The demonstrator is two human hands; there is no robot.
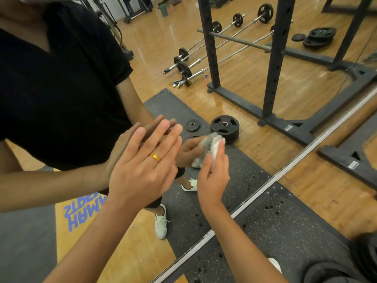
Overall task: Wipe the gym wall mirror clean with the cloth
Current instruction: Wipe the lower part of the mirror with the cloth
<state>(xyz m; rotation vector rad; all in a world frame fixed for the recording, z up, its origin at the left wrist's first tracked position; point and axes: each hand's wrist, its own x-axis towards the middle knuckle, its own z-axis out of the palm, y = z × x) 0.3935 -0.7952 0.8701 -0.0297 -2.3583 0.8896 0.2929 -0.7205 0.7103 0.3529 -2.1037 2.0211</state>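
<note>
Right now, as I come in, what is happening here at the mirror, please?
A person stands at the gym wall mirror. The right hand grips a crumpled grey cloth and presses it to the glass. The left hand, wearing a gold ring, lies flat on the mirror with straight fingers. Weight plates and barbells show in the reflection.

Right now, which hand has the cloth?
The right hand, gripping the crumpled grey cloth at the mirror. The left hand, with a gold ring, lies flat, fingers straight, holding nothing.
</note>
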